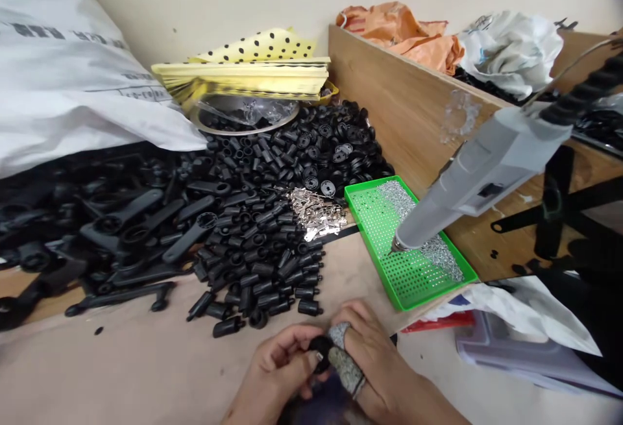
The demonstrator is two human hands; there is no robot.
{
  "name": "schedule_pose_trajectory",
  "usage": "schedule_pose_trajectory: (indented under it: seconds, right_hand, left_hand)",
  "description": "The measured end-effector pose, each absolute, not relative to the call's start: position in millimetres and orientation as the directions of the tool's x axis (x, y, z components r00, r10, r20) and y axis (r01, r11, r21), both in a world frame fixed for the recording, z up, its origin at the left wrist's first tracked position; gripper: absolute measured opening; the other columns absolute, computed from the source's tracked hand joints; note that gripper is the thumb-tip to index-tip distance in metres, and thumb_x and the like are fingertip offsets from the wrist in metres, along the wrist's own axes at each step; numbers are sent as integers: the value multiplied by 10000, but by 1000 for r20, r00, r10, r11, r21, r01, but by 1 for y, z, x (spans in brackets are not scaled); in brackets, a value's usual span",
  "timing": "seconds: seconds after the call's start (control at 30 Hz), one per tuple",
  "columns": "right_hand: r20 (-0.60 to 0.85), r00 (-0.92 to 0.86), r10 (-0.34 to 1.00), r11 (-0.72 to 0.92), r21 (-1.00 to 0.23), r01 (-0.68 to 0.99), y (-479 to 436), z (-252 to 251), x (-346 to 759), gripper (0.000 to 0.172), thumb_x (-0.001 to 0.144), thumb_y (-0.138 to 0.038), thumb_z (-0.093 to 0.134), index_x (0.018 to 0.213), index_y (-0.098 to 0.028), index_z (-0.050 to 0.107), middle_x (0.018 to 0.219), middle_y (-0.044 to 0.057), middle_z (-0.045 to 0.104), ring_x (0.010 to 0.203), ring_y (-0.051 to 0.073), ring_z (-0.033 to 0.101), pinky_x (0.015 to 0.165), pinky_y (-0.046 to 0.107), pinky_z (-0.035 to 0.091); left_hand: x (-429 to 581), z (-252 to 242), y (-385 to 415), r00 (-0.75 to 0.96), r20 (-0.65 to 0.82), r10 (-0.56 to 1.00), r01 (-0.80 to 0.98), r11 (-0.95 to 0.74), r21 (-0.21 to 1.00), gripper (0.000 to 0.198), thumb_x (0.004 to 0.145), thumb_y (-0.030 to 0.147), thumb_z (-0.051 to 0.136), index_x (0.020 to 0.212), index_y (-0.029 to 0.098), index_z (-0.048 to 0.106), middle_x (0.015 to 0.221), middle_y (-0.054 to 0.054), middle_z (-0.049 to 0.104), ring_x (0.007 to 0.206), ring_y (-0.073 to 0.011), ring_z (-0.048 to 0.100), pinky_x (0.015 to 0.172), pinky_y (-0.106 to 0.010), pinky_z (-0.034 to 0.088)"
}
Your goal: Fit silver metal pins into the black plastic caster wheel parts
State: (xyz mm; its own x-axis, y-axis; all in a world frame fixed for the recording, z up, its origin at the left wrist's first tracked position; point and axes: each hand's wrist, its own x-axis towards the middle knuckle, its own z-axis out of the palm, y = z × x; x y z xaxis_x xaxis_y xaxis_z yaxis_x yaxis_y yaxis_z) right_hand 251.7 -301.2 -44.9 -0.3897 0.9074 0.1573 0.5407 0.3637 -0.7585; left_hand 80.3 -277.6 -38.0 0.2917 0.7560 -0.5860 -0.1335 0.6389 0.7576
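Observation:
At the front edge of the table my left hand (280,370) pinches a small round black plastic part (320,352) between thumb and fingers. My right hand (377,360) closes on the same part from the other side, its thumb and a finger wrapped in grey finger covers (346,370). Just beyond the hands lies a heap of black plastic cylinders (263,269). Behind it are shiny metal clips (318,214) and a pile of black discs (335,146). The side of the part facing the right fingers is hidden.
A grey electric screwdriver (467,178) hangs with its tip over a green tray (374,243) of small screws. Black crank-like levers (131,224) pile up at left under a white sack (73,68). A wooden divider (389,94) runs along the right.

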Motion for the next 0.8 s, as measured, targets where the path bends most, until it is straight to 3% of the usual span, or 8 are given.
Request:
schedule_pose_trajectory:
  seconds: [0.17,0.4,0.53,0.63,0.8]
  right_hand:
    - [87,-381,920,307,-765,566,-301,-43,248,318,545,-60,448,840,-150,525,901,74,509,899,229,423,798,384,381]
    - [110,-400,910,349,-725,594,-299,-49,246,110,652,-197,522,755,-173,492,849,59,505,853,237,421,760,395,386]
    - [98,-405,909,355,-692,628,-300,-52,245,147,668,-247,545,785,-164,515,871,70,501,874,250,425,765,405,383]
    - [71,-401,913,343,-666,662,-299,-52,244,147,660,-220,513,795,-163,527,861,72,503,854,247,422,750,405,380]
    - [131,-397,908,394,-584,709,-298,-56,239,220,692,-369,521,758,-159,518,830,83,499,809,251,414,719,428,364]
  left_hand:
    - [77,-39,-278,261,-632,729,-91,671,736,348,586,334,839,871,158,744,616,6,644,501,-106,586,425,-152,365]
    - [72,-38,-277,304,-656,691,-67,702,709,363,619,339,819,930,166,747,570,18,619,460,-65,468,435,-149,351]
    - [71,-38,-275,304,-673,674,-30,713,701,351,613,326,822,915,164,748,564,15,616,487,-81,507,439,-138,368]
    - [73,-35,-274,284,-692,664,-56,732,679,330,597,330,828,878,172,757,697,-21,693,570,-118,578,536,-175,459]
    - [74,-29,-270,257,-744,617,-23,773,634,320,573,304,841,857,178,767,789,-50,744,711,-191,653,651,-241,517]
